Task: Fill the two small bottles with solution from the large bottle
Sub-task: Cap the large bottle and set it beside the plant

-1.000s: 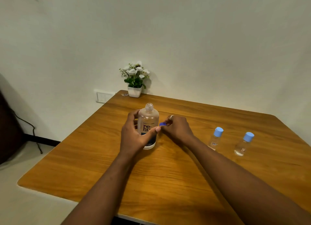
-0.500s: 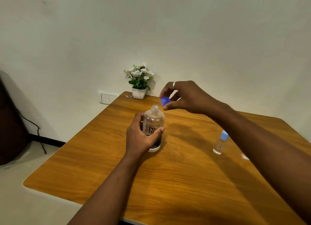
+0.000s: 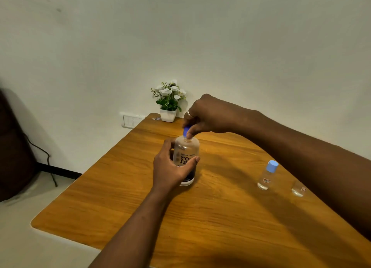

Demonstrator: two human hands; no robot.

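Gripping upright renu solution bottle (image 3: pixel 187 148) with left hand (image 3: pixel 170 170); pinching blue cap (image 3: pixel 186 131) at its neck with right hand (image 3: pixel 208 115); judged cap-handling stage; next, uncapping small bottle (image 3: pixel 266 177) before pouring.

My left hand (image 3: pixel 168 167) grips the large bottle (image 3: pixel 186 157) upright; my right hand (image 3: pixel 206 115) pinches the blue cap (image 3: pixel 186 130) at its mouth.

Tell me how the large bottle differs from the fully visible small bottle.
The large bottle is wider and taller; the small bottle is slim. The left hand grips the large bottle; the small bottle stands untouched. The large bottle bears dark lettering; the small bottle, a reddish label. Both are clear and upright.
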